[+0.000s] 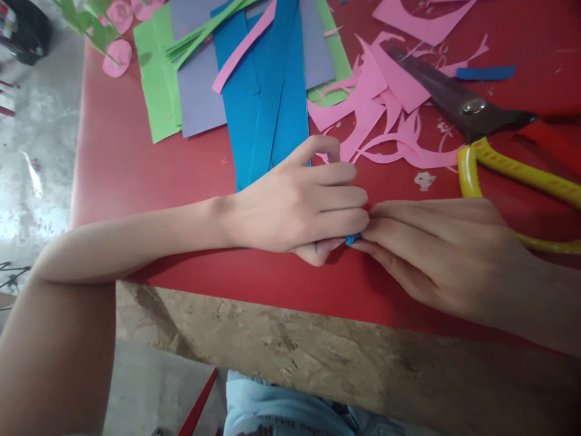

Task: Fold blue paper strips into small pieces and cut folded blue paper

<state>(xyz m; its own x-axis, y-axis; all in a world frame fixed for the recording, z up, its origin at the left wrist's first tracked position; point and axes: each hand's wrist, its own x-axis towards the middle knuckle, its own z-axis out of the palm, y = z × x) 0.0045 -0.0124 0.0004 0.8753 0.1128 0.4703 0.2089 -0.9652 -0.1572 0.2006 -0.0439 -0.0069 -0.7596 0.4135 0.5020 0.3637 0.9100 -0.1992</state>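
A small blue piece of rolled paper (352, 239) pokes out between my fingertips, near the front edge of the red tabletop; most of it is hidden. My left hand (313, 197) is closed with its fingers curled, and its thumb side touches the piece. From the right, my right hand (436, 248) pinches the same piece between thumb and fingers. Blue paper sheets (285, 103) lie just beyond my left hand, with a pink strip (245, 45) across them. Beside my right hand rest large scissors (474, 115) with yellow and red handles.
Pink paper scraps (372, 109) spread over the back right, near a blue strip (485, 73). Purple (200, 97) and green sheets (158, 91) lie under the blue ones. Pink paper roses (118, 59) with green stems sit at the far left corner. The red table (181, 175) has a chipboard edge (254, 327).
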